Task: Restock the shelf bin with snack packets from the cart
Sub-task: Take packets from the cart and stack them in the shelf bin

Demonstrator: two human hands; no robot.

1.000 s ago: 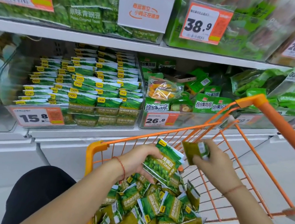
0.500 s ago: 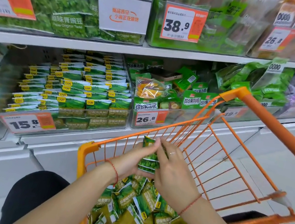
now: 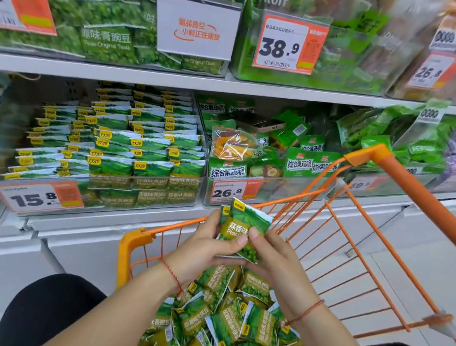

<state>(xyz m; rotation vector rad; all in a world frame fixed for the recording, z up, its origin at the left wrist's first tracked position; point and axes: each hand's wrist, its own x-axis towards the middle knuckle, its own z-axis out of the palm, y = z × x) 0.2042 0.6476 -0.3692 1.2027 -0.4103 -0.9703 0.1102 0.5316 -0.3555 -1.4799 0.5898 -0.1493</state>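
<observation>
Both hands hold a small stack of green pea snack packets (image 3: 245,224) upright above the orange cart (image 3: 417,197). My left hand (image 3: 207,248) grips the stack from the left, thumb across the front. My right hand (image 3: 275,260) pinches it from the right. Many more green packets (image 3: 225,334) lie heaped in the cart's near corner. The clear shelf bin (image 3: 94,198) with the 15.8 price tag stands on the lower shelf to the left, holding neat rows of the same packets (image 3: 132,153).
Right of that bin is another clear bin (image 3: 232,195) of mixed fruit-crisp bags, tagged 26.8. The upper shelf (image 3: 236,83) carries bins of larger green bags. The cart's orange handle bar (image 3: 440,222) runs along the right. White shelf base panels lie below.
My right hand brought its packet to the ones in my left hand. Both hands now hold the stack together, turned upright with the front facing me, a little higher over the cart.
</observation>
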